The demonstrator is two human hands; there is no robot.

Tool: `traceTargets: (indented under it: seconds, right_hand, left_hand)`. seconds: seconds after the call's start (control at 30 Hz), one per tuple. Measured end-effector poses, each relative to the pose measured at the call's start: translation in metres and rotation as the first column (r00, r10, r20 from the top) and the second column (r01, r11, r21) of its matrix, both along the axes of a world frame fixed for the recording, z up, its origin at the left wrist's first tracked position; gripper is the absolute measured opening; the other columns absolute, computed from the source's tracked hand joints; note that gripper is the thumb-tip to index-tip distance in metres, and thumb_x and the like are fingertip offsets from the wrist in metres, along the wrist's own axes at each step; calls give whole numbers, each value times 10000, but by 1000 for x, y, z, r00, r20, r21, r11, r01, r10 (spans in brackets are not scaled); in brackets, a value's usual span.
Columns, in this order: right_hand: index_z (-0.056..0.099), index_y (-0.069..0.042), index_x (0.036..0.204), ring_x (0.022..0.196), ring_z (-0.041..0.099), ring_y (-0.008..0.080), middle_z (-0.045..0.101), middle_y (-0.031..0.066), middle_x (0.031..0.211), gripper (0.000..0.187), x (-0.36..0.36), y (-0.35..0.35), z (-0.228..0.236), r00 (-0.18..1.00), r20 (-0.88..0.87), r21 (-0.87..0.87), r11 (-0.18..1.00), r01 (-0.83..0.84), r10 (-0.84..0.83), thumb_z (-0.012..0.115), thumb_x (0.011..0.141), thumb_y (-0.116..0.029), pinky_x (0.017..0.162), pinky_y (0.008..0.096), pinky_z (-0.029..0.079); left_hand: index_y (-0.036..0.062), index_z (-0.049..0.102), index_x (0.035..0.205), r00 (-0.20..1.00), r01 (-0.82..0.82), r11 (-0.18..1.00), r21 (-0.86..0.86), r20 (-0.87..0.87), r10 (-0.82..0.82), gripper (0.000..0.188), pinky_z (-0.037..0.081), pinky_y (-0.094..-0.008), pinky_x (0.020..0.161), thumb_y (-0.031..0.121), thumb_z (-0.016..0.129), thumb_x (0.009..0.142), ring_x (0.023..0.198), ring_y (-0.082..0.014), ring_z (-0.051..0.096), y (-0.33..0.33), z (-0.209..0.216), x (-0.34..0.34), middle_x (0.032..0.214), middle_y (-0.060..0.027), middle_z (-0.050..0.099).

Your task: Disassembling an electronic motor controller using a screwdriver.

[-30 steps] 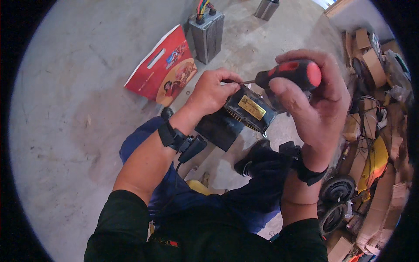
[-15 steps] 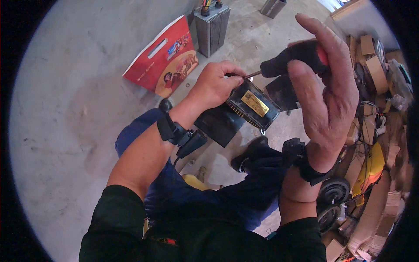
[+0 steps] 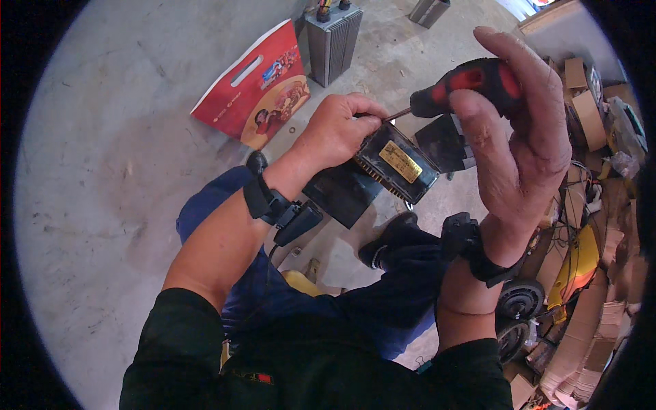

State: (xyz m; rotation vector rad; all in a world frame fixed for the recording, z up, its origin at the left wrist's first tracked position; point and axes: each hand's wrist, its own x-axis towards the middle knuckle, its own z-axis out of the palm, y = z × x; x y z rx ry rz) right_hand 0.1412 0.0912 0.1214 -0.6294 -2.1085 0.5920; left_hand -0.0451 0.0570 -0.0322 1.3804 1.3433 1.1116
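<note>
A black finned electronics box (image 3: 386,152) with a gold label on its face tilts in front of me. My left hand (image 3: 342,128) is closed at its upper left corner, thumb and finger pinched near the tip of a screwdriver. The red and black screwdriver (image 3: 471,85) points left, its shaft reaching that corner. My right hand (image 3: 516,137) is wrapped round the handle, thumb on the near side and one finger raised beyond it. Whatever the tip meets is hidden by the left fingertips. Dark flat-sided blocks (image 3: 345,195) show beneath and behind the box.
A red carry bag (image 3: 249,89) stands at the far left beside a grey finned metal case (image 3: 333,44) with wires on top. Another metal case (image 3: 429,11) is farther back. Flattened cardboard (image 3: 588,335), black wheels (image 3: 521,298) and a yellow part (image 3: 577,263) pile up on the right.
The screwdriver handle has turned, so more of its red shows now. My right hand has shifted slightly to the right; the left hand and the box stay nearly in place.
</note>
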Motion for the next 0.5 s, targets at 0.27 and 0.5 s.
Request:
traceTargets:
  seconds: [0.27, 0.5]
  right_hand:
    - [581, 2, 1315, 984, 635, 128, 642, 71, 1042, 428, -2, -6, 9, 998, -59, -89, 996, -31, 26, 699, 910, -73, 852, 241, 498]
    - [584, 8, 1317, 1008, 620, 124, 633, 90, 1150, 433, 3, 10, -9, 976, -138, 73, 984, -161, 170, 706, 930, -143, 878, 241, 490]
  left_hand:
    - [-25, 714, 1091, 1000, 13, 999, -34, 20, -12, 280, 495, -288, 901, 25, 618, 833, 979, -152, 654, -3, 6, -4, 1043, -89, 706]
    - [-23, 714, 1097, 999, 30, 999, -45, 43, -28, 294, 495, -281, 890, 42, 628, 823, 971, -148, 650, -3, 9, -3, 1061, -87, 705]
